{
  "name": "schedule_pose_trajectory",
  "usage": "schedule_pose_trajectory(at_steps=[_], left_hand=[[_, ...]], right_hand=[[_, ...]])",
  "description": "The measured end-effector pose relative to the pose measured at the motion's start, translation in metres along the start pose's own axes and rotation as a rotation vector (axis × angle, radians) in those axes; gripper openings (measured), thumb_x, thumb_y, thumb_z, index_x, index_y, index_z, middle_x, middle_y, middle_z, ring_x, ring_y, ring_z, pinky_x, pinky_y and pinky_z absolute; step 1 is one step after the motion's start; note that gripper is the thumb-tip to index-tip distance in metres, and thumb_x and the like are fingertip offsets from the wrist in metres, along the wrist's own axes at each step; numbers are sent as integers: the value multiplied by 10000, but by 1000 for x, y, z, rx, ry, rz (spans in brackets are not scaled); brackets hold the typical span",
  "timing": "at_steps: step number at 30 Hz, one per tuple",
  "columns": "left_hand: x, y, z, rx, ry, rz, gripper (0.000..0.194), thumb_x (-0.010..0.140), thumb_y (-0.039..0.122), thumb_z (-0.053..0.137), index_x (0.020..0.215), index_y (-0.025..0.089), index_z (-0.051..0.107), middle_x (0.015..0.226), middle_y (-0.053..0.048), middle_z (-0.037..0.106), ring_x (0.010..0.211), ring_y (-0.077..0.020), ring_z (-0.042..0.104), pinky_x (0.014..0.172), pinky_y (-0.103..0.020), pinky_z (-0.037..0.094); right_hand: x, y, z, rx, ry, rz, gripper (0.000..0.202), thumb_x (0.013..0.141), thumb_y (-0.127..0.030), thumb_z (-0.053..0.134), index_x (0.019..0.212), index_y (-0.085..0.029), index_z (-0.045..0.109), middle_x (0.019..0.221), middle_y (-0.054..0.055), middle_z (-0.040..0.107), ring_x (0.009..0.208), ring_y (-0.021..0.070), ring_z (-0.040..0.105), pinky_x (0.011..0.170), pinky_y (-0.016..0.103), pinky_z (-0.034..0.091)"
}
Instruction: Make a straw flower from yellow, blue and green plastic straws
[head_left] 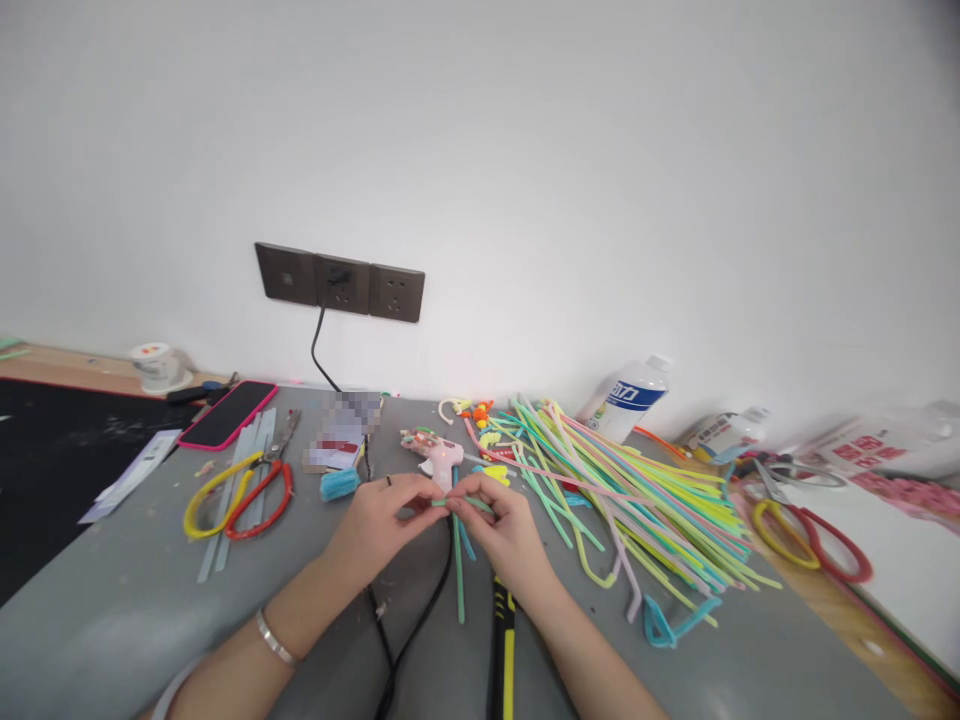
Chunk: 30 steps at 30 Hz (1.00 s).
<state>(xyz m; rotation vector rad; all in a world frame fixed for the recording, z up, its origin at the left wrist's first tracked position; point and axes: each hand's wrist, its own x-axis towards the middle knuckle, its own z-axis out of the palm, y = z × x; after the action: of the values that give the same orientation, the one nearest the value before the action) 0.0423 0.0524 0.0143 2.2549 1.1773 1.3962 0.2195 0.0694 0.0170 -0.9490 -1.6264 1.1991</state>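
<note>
My left hand point(386, 525) and my right hand point(501, 530) meet at the middle of the grey table mat. Both pinch a short green pipe cleaner point(480, 505) between thumb and fingers, the fingertips almost touching. Just behind them stands a pink glue gun point(445, 462), partly hidden by my fingers. A longer green pipe cleaner point(460, 585) lies below my hands, beside a black cable point(431, 625). Left of my left hand sits a fuzzy blue bundle point(340, 484). Close to my right wrist is a black and yellow handle point(504, 640).
A large pile of pastel pipe cleaners point(637, 500) spreads to the right, with a bent blue piece point(664, 625) before it. Scissors point(247, 495) and a pink-edged phone point(231, 415) lie left. A white bottle point(626, 400) leans at the wall; more scissors point(814, 540) lie far right.
</note>
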Motion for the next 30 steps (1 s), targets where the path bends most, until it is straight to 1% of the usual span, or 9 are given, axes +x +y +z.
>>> schedule_pose_trajectory(at_steps=[4,9,12,17,22,24,26,28,30], left_hand=[[0,-1,1,-53,0,37,64,875,157,620,825,188,644,740,-7,702,665,-123,671,621,-192,520],[-1,-3,0,-67,4,30,71,874,158,626,810,183,646,711,-7,685,644,-120,656,584,-187,500],[-2,-4,0,-60,-1,36,77,878,171,625,804,182,643,697,-3,680,630,-117,650,576,-186,494],[-2,-2,-2,-10,-29,68,114,898,169,591,795,175,641,686,-11,681,619,-118,651,576,-187,497],[-2,2,-3,67,-55,124,184,920,144,516,793,184,642,699,-21,692,646,-127,667,605,-198,510],[-2,2,-2,81,-63,101,174,911,136,522,789,190,633,703,-18,690,658,-133,667,619,-207,510],[-3,2,-1,66,-54,45,132,895,139,546,809,201,625,725,-10,696,668,-134,668,631,-209,511],[-2,2,0,24,-51,-45,83,877,146,568,865,213,617,771,-2,713,691,-135,679,654,-209,517],[0,1,-1,-26,-74,-158,114,858,145,574,940,220,600,815,3,725,718,-139,691,675,-212,521]], right_hand=[[1,-2,0,-49,17,-26,176,814,-346,632,793,-172,650,704,11,597,618,132,543,546,206,452],[0,-1,1,-136,32,-144,110,835,-259,584,793,-177,644,730,18,614,666,140,585,573,202,467],[-2,0,0,-226,48,-189,99,847,-225,569,792,-180,638,730,16,608,665,131,576,543,184,440],[-6,0,2,-309,37,-185,112,864,-220,547,767,-185,593,644,-20,572,542,95,488,453,170,345],[-9,4,4,-340,34,-164,112,862,-200,515,762,-202,566,685,-5,596,576,108,517,488,170,405],[-9,4,4,-355,35,-170,104,864,-201,510,778,-208,567,699,0,601,593,115,533,507,175,423],[-9,3,4,-373,38,-180,100,871,-211,506,802,-211,579,682,-8,586,556,109,511,490,178,408],[-8,0,3,-391,46,-181,99,871,-217,508,832,-208,599,628,-29,540,486,97,443,451,184,360],[-8,-3,1,-391,61,-175,99,864,-212,516,851,-202,614,566,-55,461,434,87,357,424,194,303]])
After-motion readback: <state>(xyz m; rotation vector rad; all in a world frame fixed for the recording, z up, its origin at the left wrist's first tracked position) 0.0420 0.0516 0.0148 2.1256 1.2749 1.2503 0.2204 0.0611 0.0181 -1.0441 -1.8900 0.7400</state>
